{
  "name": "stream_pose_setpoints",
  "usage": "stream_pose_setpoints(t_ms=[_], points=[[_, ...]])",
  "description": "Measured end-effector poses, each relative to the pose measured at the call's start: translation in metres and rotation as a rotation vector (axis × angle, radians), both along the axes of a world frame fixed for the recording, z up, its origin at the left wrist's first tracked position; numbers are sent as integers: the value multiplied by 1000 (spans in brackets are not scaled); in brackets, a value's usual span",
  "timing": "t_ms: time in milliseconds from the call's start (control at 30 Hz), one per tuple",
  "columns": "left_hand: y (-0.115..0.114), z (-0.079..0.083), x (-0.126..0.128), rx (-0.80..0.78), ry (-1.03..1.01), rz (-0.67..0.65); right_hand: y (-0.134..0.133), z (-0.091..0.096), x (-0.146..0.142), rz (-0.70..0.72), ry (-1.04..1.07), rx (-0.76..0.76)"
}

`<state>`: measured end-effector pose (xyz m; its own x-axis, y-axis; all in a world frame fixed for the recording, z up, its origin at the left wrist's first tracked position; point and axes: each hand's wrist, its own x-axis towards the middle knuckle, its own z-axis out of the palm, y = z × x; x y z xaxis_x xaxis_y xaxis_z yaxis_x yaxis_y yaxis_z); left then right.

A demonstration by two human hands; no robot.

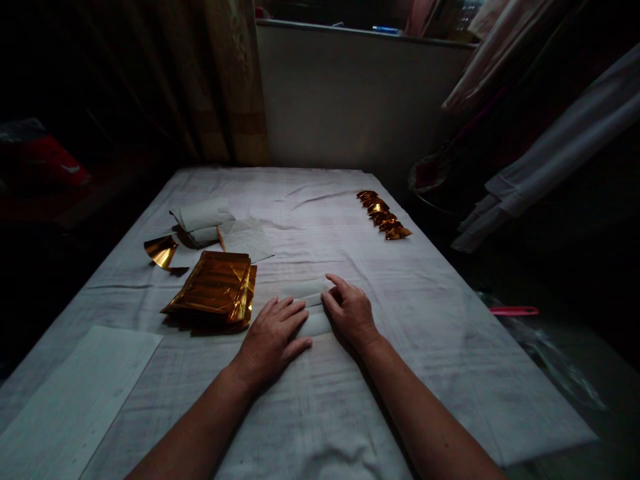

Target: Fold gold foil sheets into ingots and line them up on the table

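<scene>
A folded strip of white paper [310,303] lies on the white cloth of the table [400,300]. My left hand [273,337] lies flat on its near left part, fingers stretched out. My right hand [350,310] presses on its right end, fingers curled down onto the paper's edge. A stack of gold foil sheets [215,287] sits just left of my left hand.
A row of folded gold foil pieces [384,217] lies at the far right. Rolled white paper [203,220], a flat white sheet [247,237] and a curled gold piece [161,250] lie at the far left. A large white sheet [75,393] is near left. Curtains hang behind.
</scene>
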<state>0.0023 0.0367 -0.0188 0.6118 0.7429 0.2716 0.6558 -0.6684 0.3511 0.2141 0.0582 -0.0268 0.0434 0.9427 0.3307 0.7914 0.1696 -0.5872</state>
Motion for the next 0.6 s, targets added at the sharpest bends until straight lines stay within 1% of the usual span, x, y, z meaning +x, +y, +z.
stream_pose_setpoints(t_ms=[100,200,300,367,467,600], points=[[0,-2,0,-22,24,59,-2,0,5,38,52,-7],[1,-2,0,-23,33,107,-5,-1,13,140,111,-30],[2,-2,-1,-27,34,110,-8,-3,20,265,106,-31],[2,-3,-1,-26,28,104,-11,-3,21,314,86,-11],[2,-4,-2,-31,18,103,-13,-1,19,341,26,9],[1,-4,-2,-57,13,101,-15,6,14,312,-122,18]])
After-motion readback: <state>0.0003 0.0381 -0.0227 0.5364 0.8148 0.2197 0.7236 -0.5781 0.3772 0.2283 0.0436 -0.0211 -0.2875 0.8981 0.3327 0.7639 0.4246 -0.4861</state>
